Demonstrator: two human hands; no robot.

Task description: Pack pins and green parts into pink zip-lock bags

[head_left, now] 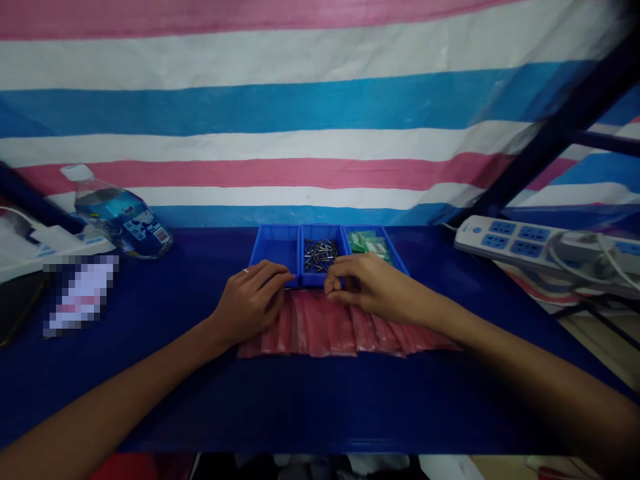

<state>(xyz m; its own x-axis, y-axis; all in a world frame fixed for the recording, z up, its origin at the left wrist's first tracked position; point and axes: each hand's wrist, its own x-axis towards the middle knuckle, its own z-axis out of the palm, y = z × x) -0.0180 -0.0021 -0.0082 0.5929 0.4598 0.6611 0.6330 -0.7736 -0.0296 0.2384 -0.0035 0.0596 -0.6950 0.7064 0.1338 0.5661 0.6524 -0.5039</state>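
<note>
Several pink plastic packets (317, 327) lie side by side in an overlapping row on the blue table. My left hand (254, 297) rests at the row's upper left, fingers bent together; what they hold, if anything, is hidden. Over the row's upper middle is my right hand (357, 283), fingers curled and thumb near the fingertips; any small item there cannot be made out. Behind the hands stand three blue bins: the left bin (277, 243) shows a bare bottom, the middle holds small metal screws (320, 255), and the right holds green-and-white packets (369, 244).
A water bottle (125, 217) leans at the back left, near a white power strip (60, 250) and a dark object (20, 300). Another power strip (530, 243) with cables lies at the right. A striped sheet (300, 107) hangs behind the table (320, 407).
</note>
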